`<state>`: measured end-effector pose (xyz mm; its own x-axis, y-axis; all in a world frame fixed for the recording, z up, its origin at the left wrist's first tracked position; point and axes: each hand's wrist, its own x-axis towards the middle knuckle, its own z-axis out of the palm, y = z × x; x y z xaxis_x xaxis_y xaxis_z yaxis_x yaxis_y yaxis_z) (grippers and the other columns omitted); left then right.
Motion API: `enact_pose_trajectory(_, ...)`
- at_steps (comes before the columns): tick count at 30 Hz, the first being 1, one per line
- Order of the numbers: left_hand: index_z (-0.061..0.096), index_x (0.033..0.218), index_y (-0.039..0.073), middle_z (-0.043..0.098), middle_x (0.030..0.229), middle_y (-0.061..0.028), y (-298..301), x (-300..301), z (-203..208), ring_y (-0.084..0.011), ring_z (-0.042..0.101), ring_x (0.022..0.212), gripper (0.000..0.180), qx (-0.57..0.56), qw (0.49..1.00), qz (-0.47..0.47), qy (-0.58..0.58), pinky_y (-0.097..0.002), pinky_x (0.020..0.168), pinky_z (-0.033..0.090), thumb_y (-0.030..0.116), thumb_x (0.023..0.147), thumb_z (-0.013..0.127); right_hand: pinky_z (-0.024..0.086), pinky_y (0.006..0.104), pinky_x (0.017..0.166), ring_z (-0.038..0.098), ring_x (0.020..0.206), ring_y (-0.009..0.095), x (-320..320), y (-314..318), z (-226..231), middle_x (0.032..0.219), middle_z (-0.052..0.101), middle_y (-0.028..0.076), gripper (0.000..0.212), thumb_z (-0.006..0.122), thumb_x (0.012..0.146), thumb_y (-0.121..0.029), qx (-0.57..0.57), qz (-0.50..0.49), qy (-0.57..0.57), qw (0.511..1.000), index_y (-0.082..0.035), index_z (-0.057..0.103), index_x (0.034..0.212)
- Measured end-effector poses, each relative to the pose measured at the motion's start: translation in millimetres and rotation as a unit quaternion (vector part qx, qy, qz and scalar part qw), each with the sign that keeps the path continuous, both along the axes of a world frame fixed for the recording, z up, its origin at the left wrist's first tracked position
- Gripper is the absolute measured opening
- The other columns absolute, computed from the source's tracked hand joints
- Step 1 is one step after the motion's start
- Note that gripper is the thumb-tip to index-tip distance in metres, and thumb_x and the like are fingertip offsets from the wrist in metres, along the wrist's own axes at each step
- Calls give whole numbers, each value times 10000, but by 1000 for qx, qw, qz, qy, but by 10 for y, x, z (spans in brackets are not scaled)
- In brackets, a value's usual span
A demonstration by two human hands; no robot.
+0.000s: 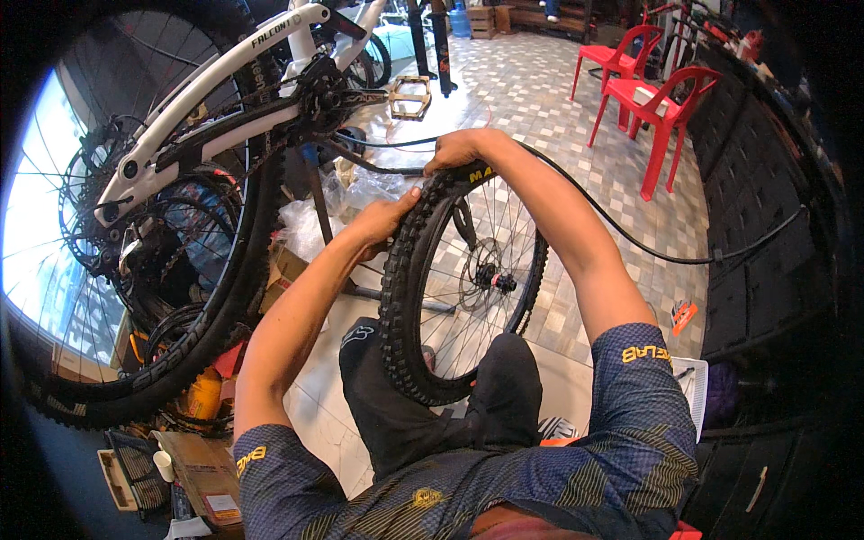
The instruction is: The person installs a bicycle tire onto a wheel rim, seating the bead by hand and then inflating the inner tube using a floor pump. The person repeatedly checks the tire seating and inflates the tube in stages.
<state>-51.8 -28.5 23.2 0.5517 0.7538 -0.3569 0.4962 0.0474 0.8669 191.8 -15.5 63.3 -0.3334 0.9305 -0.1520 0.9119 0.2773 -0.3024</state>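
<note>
A bicycle wheel stands upright between my knees, with a knobby black tire (396, 301) around its rim. Inside it show thin spokes, a brake disc and a dark hub (495, 278). My left hand (389, 219) is closed on the tire's upper left side, the thumb lying along the tread and the fingers partly hidden behind it. Over the top of the tire bends my right hand (459, 149), gripping it beside some yellow lettering. Whether the tire is fully seated on the rim I cannot tell.
At the left hangs a white bicycle frame (211, 67) with its rear wheel and a gold pedal (410, 97). A black hose (621, 236) runs behind my right arm. Red chairs (661, 108) stand at the far right, near dark cabinets (765, 279). Clear plastic wrapping (306, 225) lies left.
</note>
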Motion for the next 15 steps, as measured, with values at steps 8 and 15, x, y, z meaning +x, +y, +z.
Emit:
enact_pose_trajectory(8,715,899,13,678,733,-27,-171,149,187,-107,563,540,553,-62,997,-19,-31,-304,448,362,565,917,693,499,515,704,667,821,413,252,327,-295,773,656,212,134,567,899,-198,115,295,-162,934,-129,656,973)
enact_pose_trajectory(15,716,901,-30,710,791,-71,89,322,-269,-146,615,588,585,-99,991,-25,-92,-309,492,429,555,894,728,505,522,731,676,859,423,462,475,-496,804,676,227,174,577,884,-237,109,229,-183,950,-101,677,924)
